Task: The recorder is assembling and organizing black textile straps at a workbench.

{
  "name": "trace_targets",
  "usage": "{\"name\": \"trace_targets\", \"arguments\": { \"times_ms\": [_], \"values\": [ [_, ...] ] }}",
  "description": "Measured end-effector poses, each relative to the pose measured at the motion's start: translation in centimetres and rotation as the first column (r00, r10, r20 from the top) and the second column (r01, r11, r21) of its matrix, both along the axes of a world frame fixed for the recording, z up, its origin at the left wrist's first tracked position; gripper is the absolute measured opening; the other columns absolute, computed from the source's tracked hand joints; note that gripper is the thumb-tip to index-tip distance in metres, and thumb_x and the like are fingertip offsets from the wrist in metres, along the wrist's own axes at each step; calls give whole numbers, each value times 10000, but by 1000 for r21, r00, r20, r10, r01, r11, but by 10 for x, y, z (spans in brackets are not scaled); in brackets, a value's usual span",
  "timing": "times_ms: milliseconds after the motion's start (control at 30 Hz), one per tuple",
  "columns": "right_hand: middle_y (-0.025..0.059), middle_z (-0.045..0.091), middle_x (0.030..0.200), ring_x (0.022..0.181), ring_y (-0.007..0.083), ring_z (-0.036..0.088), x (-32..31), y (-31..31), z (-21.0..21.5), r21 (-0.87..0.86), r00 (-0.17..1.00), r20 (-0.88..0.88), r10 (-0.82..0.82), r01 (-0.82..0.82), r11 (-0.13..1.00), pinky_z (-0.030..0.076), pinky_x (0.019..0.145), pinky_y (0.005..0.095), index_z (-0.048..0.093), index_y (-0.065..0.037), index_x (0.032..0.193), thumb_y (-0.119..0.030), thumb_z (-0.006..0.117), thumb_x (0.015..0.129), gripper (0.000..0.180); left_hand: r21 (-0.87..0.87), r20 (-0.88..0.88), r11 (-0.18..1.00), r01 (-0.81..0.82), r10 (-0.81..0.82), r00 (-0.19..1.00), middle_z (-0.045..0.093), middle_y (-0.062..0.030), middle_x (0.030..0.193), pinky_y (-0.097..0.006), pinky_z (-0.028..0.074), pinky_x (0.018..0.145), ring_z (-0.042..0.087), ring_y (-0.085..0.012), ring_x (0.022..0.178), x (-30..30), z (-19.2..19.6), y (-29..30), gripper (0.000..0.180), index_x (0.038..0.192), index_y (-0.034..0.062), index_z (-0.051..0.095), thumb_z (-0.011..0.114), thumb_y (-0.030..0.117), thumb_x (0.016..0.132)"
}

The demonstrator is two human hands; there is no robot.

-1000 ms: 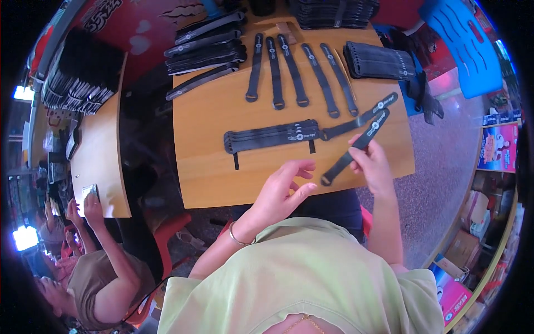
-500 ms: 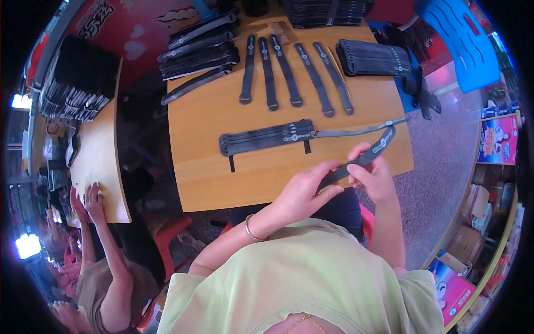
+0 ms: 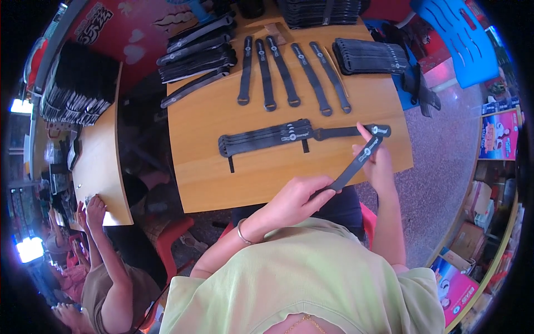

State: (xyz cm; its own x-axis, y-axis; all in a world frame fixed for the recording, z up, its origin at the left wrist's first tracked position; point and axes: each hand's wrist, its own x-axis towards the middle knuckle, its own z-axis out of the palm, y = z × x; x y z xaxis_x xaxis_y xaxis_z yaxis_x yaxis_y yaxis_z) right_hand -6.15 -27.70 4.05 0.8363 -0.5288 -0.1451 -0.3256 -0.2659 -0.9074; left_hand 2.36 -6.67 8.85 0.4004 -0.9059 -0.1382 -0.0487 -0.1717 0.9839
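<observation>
Between the fingers and thumb of my left hand [image 3: 307, 199] is the near end of a dark grey hook-and-loop strap [image 3: 351, 170]. The strap slants up to the right, and its far end meets the tip of another strap [image 3: 340, 132] lying across the table. My right hand [image 3: 380, 168] is behind the slanting strap near its upper end. Its index finger and another fingertip stick out apart to the left of the strap; the other fingers are partly hidden. Left of these lies a flat row of overlapped straps [image 3: 261, 139], with two short black tabs showing beneath.
Several single straps [image 3: 283, 75] lie spread on the wooden table [image 3: 222, 192]. Stacked straps [image 3: 197, 55] stand at its far left, a bundle [image 3: 370, 57] at far right. A blue chair [image 3: 459, 44] stands beyond. Another person's hands [image 3: 93, 210] are at a side table [image 3: 97, 161].
The right hand's fingers have spread from their pinch on the strap. My left hand has moved slightly down, drawing its strap straighter. The strap on the table now lies flatter.
</observation>
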Motion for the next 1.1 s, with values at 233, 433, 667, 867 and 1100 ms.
{"name": "trace_targets", "arguments": {
  "times_ms": [233, 433, 667, 867, 1100],
  "values": [
    [36, 628, 803, 658, 85, 568, 2, -16, -15, -146, 974, 48, -221, 226, 963, 466, 611, 226, 653, -39, 1125, -146, 603, 898, 256, -152, 100, 979, 136, -122, 987, 621, -155, 768, -331, 471, 621, 607, -278, 681, 28, 37, 45, 146, 983, -28, 614, 562, 74, 893],
    [20, 582, 713, 602, 81, 526, 5, -31, -13, -183, 984, 57, -167, 175, 967, 469, 571, 237, 668, -44, 1072, -107, 651, 859, 222, -88, -36, 950, -299, 297, 954, 580, -31, 704, -217, 410, 505, 531, -73, 579, 37, 33, 103, 144, 984, -33, 637, 556, 1, 870],
    [10, 581, 756, 620, 64, 495, 12, -24, 16, -159, 996, -15, -92, 89, 983, 437, 566, 224, 616, -64, 1156, -119, 649, 858, 306, -37, 79, 957, -288, 290, 954, 553, -41, 686, -228, 381, 504, 491, -90, 557, 41, 33, 116, 127, 953, -35, 643, 562, -7, 859],
    [73, 603, 1052, 756, 50, 529, 34, 31, 41, 449, 883, 398, 248, -423, 787, 444, 686, 187, 455, -45, 1322, -187, 668, 843, 543, 107, 152, 985, -134, 117, 981, 605, -106, 759, -294, 443, 602, 559, -213, 664, 40, 31, 99, 125, 943, -38, 619, 605, 47, 853],
    [36, 604, 843, 686, 64, 565, 31, 43, 27, 551, 952, 170, 255, -306, 776, 463, 590, 197, 567, -35, 1005, -82, 604, 885, 134, 146, 133, 963, -228, 210, 969, 605, -112, 777, -300, 445, 611, 564, -221, 696, 50, 8, 109, 140, 945, -44, 619, 607, 63, 856]
  ]
}}
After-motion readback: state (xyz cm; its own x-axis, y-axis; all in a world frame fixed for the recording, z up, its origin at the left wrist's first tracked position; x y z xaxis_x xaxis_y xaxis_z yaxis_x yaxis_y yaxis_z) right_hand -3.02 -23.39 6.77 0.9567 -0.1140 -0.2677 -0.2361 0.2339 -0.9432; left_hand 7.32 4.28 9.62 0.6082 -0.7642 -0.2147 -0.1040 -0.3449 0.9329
